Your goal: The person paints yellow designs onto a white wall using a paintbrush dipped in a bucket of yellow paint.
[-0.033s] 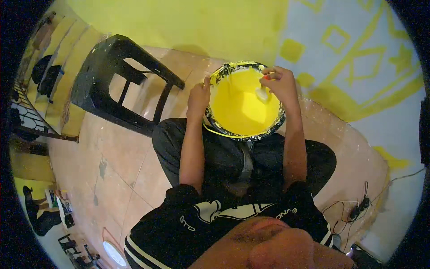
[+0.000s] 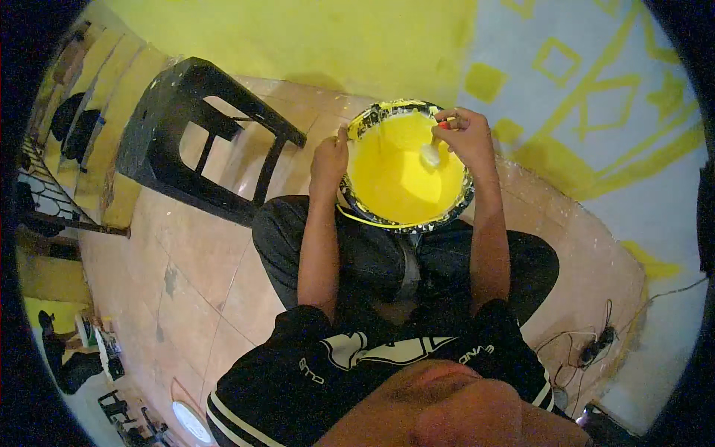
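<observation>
A black bucket (image 2: 363, 217) with a paint-smeared rim stands in front of my crossed legs, with bright yellow paint (image 2: 395, 182) inside. My left hand (image 2: 329, 162) is closed on the left side of its rim, thumb up at the edge. Over the right side of the rim, my right hand (image 2: 469, 140) pinches a small paintbrush (image 2: 430, 155). Its handle shows red at my fingers. The pale bristles point down over the paint; whether they touch it, I cannot tell. A yellow bucket handle (image 2: 356, 217) hangs along the near side.
A black plastic chair (image 2: 167, 123) lies tipped to the left. Behind the bucket rises a yellow wall (image 2: 298, 37), joining a pale wall with yellow painted shapes (image 2: 488, 82) at right. Cables with a black plug block (image 2: 598, 346) lie on the tiled floor (image 2: 201, 276) at lower right.
The paintbrush in my right hand has shifted slightly to the left over the paint. My left hand stays on the rim.
</observation>
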Action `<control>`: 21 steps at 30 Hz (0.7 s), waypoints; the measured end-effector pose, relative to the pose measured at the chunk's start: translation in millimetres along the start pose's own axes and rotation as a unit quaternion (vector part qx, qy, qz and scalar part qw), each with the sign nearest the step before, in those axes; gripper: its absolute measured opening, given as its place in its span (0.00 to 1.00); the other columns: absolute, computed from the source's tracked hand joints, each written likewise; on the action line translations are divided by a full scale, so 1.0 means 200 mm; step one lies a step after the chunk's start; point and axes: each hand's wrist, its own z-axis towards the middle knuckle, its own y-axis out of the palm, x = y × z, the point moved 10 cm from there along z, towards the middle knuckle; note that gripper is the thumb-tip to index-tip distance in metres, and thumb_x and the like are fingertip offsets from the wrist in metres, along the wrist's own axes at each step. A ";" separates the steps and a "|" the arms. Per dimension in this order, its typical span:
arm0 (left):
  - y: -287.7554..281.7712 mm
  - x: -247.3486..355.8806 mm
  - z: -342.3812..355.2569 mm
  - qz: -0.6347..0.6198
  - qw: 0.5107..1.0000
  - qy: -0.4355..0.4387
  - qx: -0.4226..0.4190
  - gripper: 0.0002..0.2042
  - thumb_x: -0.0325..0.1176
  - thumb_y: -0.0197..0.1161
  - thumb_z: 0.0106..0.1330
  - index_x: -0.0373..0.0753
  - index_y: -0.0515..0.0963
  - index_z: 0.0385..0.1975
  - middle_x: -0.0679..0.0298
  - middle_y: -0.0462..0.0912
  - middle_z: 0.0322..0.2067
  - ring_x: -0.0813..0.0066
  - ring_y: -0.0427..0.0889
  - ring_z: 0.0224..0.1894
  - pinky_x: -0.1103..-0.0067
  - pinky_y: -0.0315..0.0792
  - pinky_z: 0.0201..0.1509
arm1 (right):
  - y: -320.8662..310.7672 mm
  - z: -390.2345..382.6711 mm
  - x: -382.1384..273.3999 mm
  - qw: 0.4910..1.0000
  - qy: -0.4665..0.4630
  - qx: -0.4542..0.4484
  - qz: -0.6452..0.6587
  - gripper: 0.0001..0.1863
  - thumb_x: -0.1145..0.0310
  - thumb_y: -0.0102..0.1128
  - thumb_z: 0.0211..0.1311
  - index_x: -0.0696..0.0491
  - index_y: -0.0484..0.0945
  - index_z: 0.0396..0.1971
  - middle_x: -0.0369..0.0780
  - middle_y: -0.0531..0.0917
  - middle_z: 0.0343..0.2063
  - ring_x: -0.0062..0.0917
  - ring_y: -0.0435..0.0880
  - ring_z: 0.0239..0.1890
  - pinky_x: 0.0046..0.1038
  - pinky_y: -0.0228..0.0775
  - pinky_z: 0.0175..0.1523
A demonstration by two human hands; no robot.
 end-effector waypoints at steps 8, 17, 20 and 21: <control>0.00 0.02 0.00 0.017 0.999 0.040 0.019 0.32 0.55 0.38 0.66 0.27 0.75 0.25 0.39 0.76 0.29 0.40 0.74 0.37 0.58 0.66 0.42 | -0.03 -0.03 0.00 0.947 -0.047 0.125 -0.292 0.14 0.70 0.63 0.38 0.53 0.80 0.31 0.44 0.82 0.22 0.31 0.81 0.24 0.30 0.73 0.32; 0.02 0.00 0.00 -0.001 1.000 -0.019 -0.022 0.33 0.56 0.37 0.66 0.27 0.76 0.28 0.38 0.76 0.31 0.40 0.75 0.38 0.59 0.67 0.43 | 0.07 0.00 0.00 0.999 -0.035 0.002 -0.006 0.15 0.73 0.66 0.37 0.55 0.80 0.31 0.41 0.82 0.21 0.24 0.80 0.23 0.25 0.71 0.30; 0.02 -0.02 0.00 0.009 0.999 -0.042 -0.027 0.33 0.57 0.37 0.66 0.27 0.76 0.29 0.37 0.76 0.32 0.40 0.75 0.40 0.59 0.67 0.45 | 0.05 0.00 0.04 0.998 0.001 0.012 -0.068 0.15 0.74 0.67 0.36 0.54 0.80 0.31 0.39 0.81 0.20 0.21 0.80 0.24 0.24 0.71 0.29; 0.02 -0.02 0.00 0.003 0.998 -0.048 -0.034 0.34 0.57 0.37 0.66 0.26 0.76 0.30 0.36 0.76 0.33 0.40 0.74 0.41 0.60 0.67 0.46 | 0.02 -0.01 0.05 0.987 0.015 0.042 -0.157 0.15 0.74 0.67 0.36 0.53 0.80 0.30 0.40 0.81 0.21 0.22 0.80 0.24 0.25 0.71 0.30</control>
